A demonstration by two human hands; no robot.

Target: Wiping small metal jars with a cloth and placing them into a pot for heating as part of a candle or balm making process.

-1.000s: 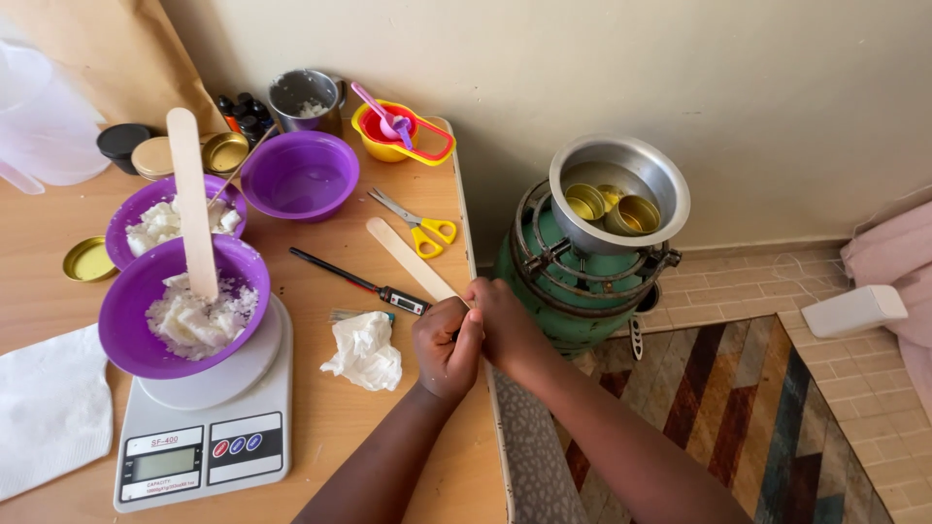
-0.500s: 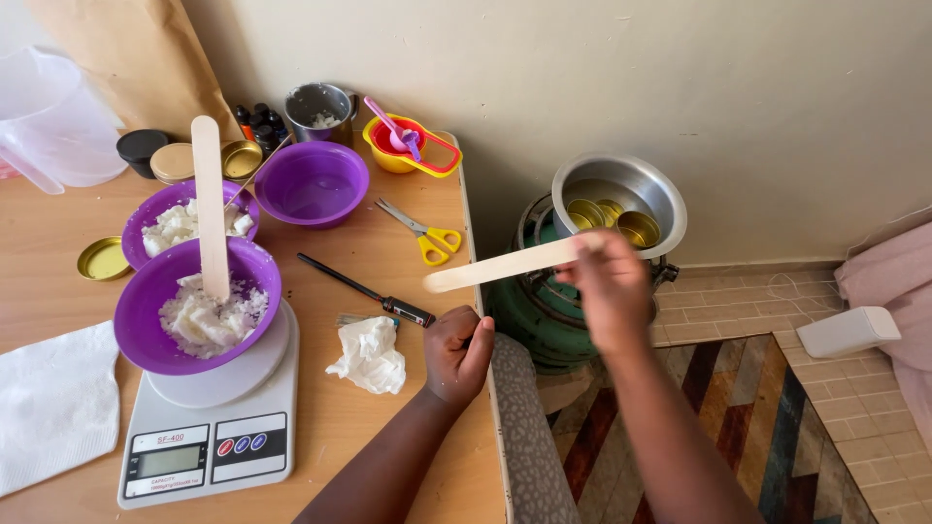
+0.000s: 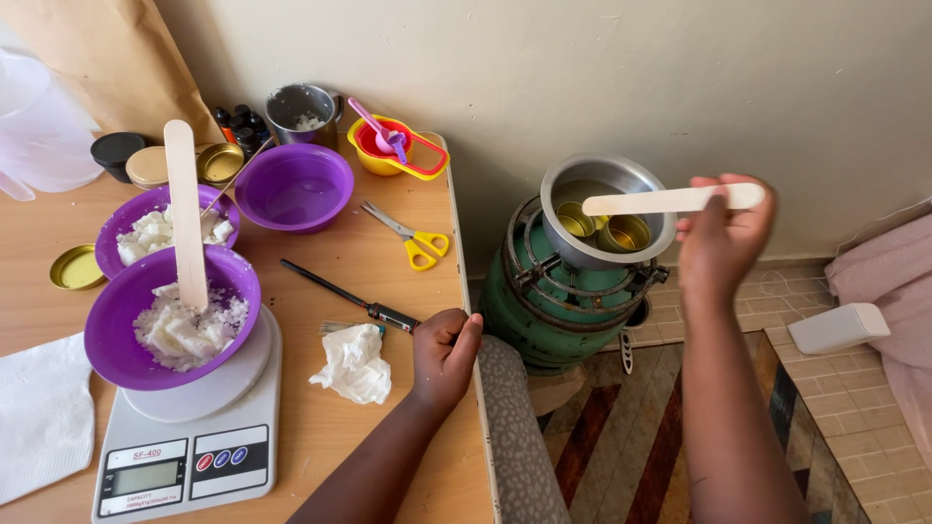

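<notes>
My right hand [image 3: 723, 238] grips one end of a flat wooden stick [image 3: 650, 201] and holds it level above a steel pot [image 3: 561, 243]. Inside the pot stand small gold tins [image 3: 628, 233]. The pot sits on a burner atop a green gas cylinder [image 3: 539, 315]. My left hand [image 3: 442, 354] rests as a closed fist on the right edge of the wooden table [image 3: 379, 262]. It is next to the end of a black probe thermometer [image 3: 349, 296], and nothing is visible inside the fist.
A purple bowl of white flakes [image 3: 112, 335] with a second wooden stick [image 3: 184, 213] sits on a kitchen scale [image 3: 184, 466]. Around it are two more purple bowls, yellow scissors [image 3: 413, 238], a crumpled tissue [image 3: 354, 364], measuring cups [image 3: 388, 146], a metal cup and a white cloth [image 3: 44, 417]. A striped rug [image 3: 631, 437] covers the floor.
My right hand lifted the wooden stick off the table edge and carried it right, over the pot. My left hand stayed at the table edge in a fist.
</notes>
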